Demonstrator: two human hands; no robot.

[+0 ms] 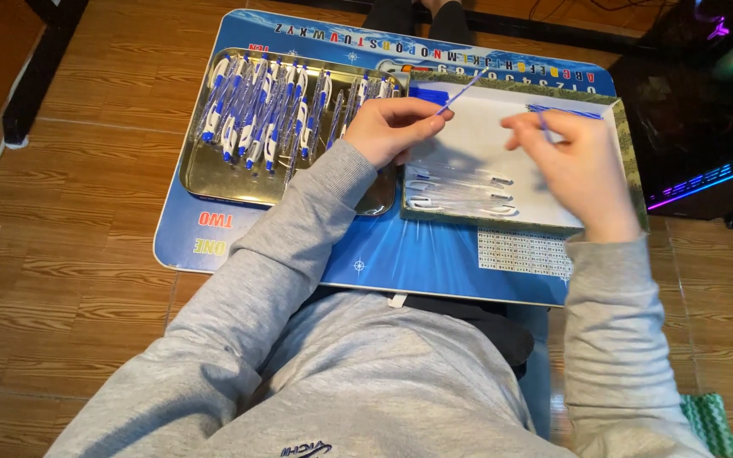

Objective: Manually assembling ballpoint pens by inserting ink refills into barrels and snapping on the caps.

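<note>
My left hand (392,127) pinches a thin blue pen refill (461,91) that slants up to the right over the white tray (502,136). My right hand (574,161) hovers over the tray's right half and grips another thin blue refill (546,127); it is blurred. A few clear pen barrels (460,191) lie in rows on the tray floor, below my hands. Several assembled blue-and-white pens (269,106) fill the metal tray (214,174) to the left.
Both trays rest on a blue lap desk (434,263) printed with letters and numbers, above a wooden floor. More blue refills (566,110) lie at the white tray's far right. A dark computer case with coloured lights (706,102) stands at right.
</note>
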